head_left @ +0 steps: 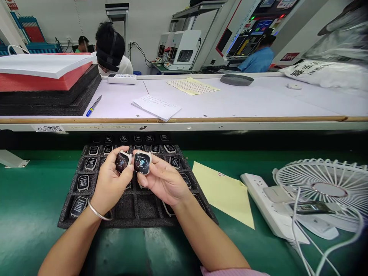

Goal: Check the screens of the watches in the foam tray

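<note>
My left hand (113,174) pinches a smartwatch case (122,162) with a lit dark screen between thumb and fingers. Right beside it, a second smartwatch case (142,163), silver-rimmed and also lit, is held by my right hand (165,178). Both screens face me, and neither case shows a strap. Under my hands lies a black foam tray (125,209) with rows of pockets. Several more watch cases (83,183) sit in it, white text on their screens. Two front pockets in the middle hold nothing; my hands and forearms hide others.
On the green bench (31,191), right of the tray, are a yellow sheet (227,191), a white power strip (270,207) and a white fan (324,184) with loose cables. A raised white shelf (244,103) beyond carries stacked foam (43,101), a pen (94,105) and papers (156,106).
</note>
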The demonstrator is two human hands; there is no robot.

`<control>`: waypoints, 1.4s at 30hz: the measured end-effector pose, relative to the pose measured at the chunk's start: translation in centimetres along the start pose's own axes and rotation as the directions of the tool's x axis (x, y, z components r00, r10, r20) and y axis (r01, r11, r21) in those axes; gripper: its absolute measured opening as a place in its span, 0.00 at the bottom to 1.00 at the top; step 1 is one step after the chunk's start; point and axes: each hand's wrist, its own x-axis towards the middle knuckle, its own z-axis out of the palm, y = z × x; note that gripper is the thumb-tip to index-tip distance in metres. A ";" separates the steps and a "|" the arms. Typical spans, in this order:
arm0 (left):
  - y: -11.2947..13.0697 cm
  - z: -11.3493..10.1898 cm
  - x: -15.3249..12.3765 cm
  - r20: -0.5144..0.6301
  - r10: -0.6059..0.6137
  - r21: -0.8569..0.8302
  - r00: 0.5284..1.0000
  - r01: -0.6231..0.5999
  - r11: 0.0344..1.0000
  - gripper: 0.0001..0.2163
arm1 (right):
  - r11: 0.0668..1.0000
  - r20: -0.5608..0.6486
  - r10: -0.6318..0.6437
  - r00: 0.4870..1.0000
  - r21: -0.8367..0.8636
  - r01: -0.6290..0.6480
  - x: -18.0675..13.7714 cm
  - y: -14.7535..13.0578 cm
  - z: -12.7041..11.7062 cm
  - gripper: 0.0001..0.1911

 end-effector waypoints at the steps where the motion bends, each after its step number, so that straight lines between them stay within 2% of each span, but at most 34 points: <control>1: 0.0 0.0 0.0 -0.002 -0.001 0.009 1.000 0.001 1.000 0.19 | 1.000 -0.002 0.000 1.000 -0.006 0.000 0.0 0.0 0.0 0.21; 5: -0.1 0.0 0.0 -0.006 0.004 0.032 1.000 -0.004 0.999 0.19 | 1.000 0.008 -0.005 1.000 -0.016 0.005 0.0 0.0 -0.1 0.21; 11: 0.0 0.0 0.0 0.000 -0.005 -0.027 1.000 0.005 1.000 0.19 | 1.000 0.013 -0.004 1.000 -0.001 0.004 0.1 0.0 0.0 0.20; 17: -0.5 -0.1 0.1 -0.008 0.000 0.010 1.000 0.000 1.000 0.19 | 1.000 -0.001 -0.005 1.000 -0.022 0.005 0.0 0.0 0.0 0.20; 19: -0.7 -0.1 0.4 -0.022 -0.049 -0.058 0.999 0.048 0.997 0.19 | 0.999 -0.024 -0.010 1.000 -0.033 0.009 0.1 -0.1 -0.1 0.18; 21: -0.7 0.0 0.7 -0.020 -0.149 -0.161 0.989 0.143 0.976 0.22 | 0.999 -0.064 -0.028 0.998 -0.048 0.025 0.3 -0.4 -0.2 0.16; 24: -0.4 -0.1 1.0 0.022 -0.285 -0.319 0.958 0.277 0.906 0.27 | 0.999 -0.136 -0.040 0.990 -0.036 0.036 0.6 -0.6 -0.6 0.15; 26: -0.3 -0.3 1.1 0.053 -0.316 -0.403 0.947 0.310 0.861 0.28 | 0.999 -0.167 -0.033 0.985 -0.012 0.032 0.8 -0.7 -0.8 0.16; 30: -0.2 -0.4 1.1 0.098 -0.307 -0.460 0.946 0.317 0.829 0.27 | 0.998 -0.191 -0.062 0.980 -0.016 0.060 1.0 -0.6 -1.0 0.16; 34: -0.4 -0.3 1.0 0.096 -0.263 -0.426 0.960 0.278 0.861 0.25 | 0.992 -0.189 -0.114 0.975 -0.080 0.101 0.9 -0.4 -0.8 0.14; 38: -0.5 -0.2 1.0 0.079 -0.195 -0.405 0.978 0.210 0.890 0.21 | 0.983 -0.191 -0.143 0.971 -0.146 0.116 0.6 -0.5 -0.7 0.17; 42: -0.4 -0.2 0.9 0.083 -0.176 -0.369 0.981 0.195 0.909 0.19 | 0.968 -0.200 -0.184 0.962 -0.207 0.143 0.5 -0.5 -0.8 0.19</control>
